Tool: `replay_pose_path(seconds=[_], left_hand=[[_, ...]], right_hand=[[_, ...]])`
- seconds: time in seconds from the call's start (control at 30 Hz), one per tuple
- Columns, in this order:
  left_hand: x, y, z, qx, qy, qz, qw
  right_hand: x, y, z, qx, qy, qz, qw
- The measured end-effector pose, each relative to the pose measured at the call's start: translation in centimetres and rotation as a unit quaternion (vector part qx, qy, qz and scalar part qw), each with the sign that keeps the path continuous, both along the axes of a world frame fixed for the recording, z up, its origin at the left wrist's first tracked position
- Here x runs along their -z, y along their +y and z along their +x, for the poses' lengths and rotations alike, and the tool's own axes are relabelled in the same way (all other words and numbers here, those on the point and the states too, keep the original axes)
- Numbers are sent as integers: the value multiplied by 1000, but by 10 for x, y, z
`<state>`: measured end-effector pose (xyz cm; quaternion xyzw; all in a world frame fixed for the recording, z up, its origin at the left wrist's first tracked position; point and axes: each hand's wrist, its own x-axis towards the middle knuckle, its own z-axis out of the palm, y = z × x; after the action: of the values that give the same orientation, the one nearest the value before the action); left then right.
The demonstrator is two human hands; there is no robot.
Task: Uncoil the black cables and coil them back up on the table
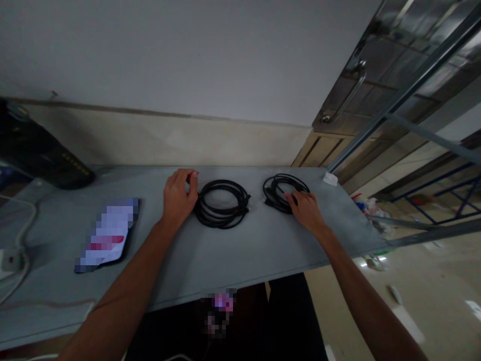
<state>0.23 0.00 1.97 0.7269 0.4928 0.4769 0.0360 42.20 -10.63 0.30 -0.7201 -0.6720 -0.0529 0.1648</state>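
Two coiled black cables lie flat on the grey tabletop. The larger coiled cable is near the middle, its connector ends at the coil's right side. My left hand is at that coil's left edge, fingers loosely bent and thumb apart, with nothing visible between them. The smaller coiled cable is farther right. My right hand is closed over its right side, the thumb reaching to the inside of the loop; part of this coil is hidden beneath the fingers.
A phone lies left of my left forearm, and a black bottle leans at the far left. A white cable and plug sit at the left edge. A metal frame rises beyond the table's right end, near a white scrap.
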Motion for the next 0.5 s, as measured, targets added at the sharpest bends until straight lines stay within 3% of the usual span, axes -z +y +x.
replay_pose_path(seconds=[0.2, 0.3, 0.37, 0.5], left_hand=[[2, 1, 1, 10, 4, 1, 1000], [4, 2, 1, 16, 5, 7, 1000], [5, 3, 1, 15, 1, 6, 1000], [6, 4, 0, 14, -5, -2, 1000]], right_hand=[[-16, 4, 18, 47, 78, 11, 996], [-20, 0, 16, -25, 91, -24, 995], [-20, -4, 9, -79, 43, -70, 994], [-16, -9, -6, -111, -33, -88, 989]])
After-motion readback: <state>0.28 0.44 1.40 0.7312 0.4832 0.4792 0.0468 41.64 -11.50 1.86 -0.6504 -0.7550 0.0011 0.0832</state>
